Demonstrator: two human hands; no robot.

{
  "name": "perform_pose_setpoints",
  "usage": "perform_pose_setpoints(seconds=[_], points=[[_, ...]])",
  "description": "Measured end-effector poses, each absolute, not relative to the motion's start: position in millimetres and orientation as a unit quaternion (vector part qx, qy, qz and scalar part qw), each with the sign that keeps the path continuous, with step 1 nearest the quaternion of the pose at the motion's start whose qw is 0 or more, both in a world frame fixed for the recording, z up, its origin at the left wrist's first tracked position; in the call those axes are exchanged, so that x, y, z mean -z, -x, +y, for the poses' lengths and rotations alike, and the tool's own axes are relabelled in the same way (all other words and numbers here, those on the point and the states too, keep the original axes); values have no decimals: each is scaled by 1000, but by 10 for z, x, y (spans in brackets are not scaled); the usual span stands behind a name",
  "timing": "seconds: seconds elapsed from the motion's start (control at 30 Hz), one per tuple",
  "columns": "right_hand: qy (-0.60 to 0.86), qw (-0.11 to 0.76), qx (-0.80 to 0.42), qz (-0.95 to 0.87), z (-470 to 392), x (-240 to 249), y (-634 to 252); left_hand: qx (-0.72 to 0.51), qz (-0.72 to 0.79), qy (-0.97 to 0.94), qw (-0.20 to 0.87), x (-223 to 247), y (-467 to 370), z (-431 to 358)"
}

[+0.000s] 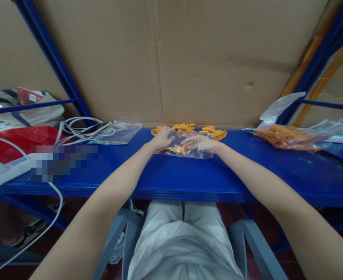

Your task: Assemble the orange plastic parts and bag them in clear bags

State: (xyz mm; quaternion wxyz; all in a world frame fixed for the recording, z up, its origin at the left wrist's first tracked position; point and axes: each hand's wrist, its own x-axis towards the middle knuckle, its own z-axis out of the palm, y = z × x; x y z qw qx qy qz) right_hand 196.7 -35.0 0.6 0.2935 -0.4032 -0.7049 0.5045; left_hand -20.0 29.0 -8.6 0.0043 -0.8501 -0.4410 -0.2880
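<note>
Left hand point(163, 138): at your clear bag point(199, 154), grip unclear
Right hand point(202, 143): your fingers loosely extended over it
Orange pieces point(217, 133): inside, behind

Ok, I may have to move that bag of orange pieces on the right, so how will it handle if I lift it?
The clear bag will probably sag and change shape, since its film looks thin and wrinkled. The orange pieces inside may shift, as they lie loosely heaped. The glossy film could feel slippery.
</note>
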Motion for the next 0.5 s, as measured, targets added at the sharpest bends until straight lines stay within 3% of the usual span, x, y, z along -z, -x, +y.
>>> perform_pose_setpoints(seconds=[0.5], points=[[347,307,-560,-687,-321,66,-1961,243,-378,893,-6,215,147,383]])
